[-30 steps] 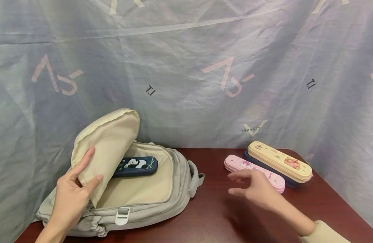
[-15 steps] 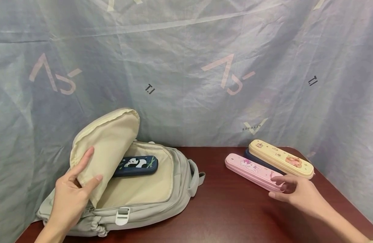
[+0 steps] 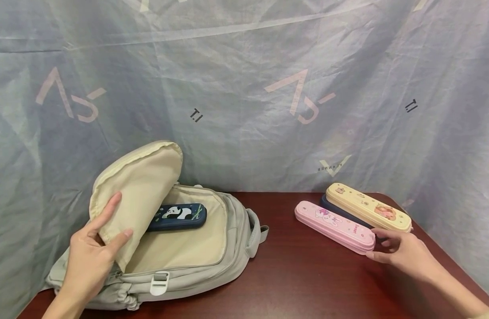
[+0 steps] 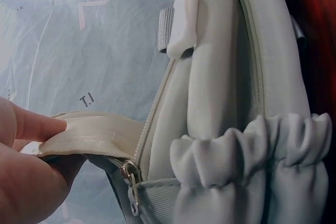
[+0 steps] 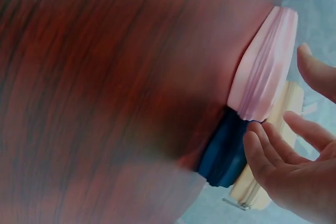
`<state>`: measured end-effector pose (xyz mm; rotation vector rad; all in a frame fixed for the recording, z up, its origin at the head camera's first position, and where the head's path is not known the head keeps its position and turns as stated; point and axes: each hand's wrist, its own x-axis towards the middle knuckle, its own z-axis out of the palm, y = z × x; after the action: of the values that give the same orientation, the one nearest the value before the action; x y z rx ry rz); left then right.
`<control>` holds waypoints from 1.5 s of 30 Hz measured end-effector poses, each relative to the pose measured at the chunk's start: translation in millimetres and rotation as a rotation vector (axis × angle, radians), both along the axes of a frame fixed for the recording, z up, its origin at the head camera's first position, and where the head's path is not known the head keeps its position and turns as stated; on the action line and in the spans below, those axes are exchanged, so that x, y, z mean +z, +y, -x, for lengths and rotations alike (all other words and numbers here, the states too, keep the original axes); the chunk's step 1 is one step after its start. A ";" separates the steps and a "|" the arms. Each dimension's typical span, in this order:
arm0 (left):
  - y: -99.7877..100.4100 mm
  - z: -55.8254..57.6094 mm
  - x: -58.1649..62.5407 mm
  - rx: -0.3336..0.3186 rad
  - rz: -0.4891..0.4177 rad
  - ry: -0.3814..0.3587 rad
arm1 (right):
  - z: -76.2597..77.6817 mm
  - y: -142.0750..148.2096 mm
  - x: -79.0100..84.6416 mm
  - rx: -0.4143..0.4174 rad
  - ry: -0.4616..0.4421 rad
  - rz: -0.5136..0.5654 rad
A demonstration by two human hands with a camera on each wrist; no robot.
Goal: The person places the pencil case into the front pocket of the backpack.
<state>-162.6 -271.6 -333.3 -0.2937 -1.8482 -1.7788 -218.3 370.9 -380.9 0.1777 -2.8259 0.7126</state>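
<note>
My left hand [image 3: 89, 254] grips the raised cream-lined flap [image 3: 142, 188] of a pale grey backpack [image 3: 234, 248] lying on its back; in the left wrist view thumb and fingers pinch the flap's edge. Within the open compartment lies a navy pencil case [image 3: 184, 216] with a panda picture, partly behind the flap. My right hand [image 3: 409, 257] is at the near end of a pink rabbit pencil case [image 3: 334, 226], thumb and fingers spread around that end. The right wrist view shows the thumb apart from the case; whether the fingertips touch it I cannot tell.
Behind the pink case, a yellow pencil case [image 3: 368, 206] rests on a second navy case [image 5: 223, 153]. All stand on a dark red wooden table [image 3: 284, 274] near its right edge. A grey printed cloth [image 3: 244, 97] hangs along the back.
My right hand has moved right, from in front of the pink pencil case to its near end. The left hand keeps hold of the flap. The pencil cases stay where they were.
</note>
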 end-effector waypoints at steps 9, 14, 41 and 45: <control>0.4 1.8 -0.5 -0.021 -0.014 -0.004 | 11.1 2.1 -8.3 0.001 -0.060 0.012; -0.1 2.2 -0.4 -0.029 -0.017 -0.007 | 17.4 1.2 -10.2 0.025 -0.098 0.022; -0.2 2.9 -1.0 -0.021 0.000 -0.020 | 28.6 -14.9 -12.1 0.066 -0.074 0.085; -0.2 2.2 0.2 -0.009 0.010 -0.025 | 25.7 -12.8 -10.2 0.105 -0.170 0.218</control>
<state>-164.8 -271.8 -333.1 -0.2855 -1.8766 -1.7868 -244.0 358.0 -391.2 0.2402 -2.8862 1.1003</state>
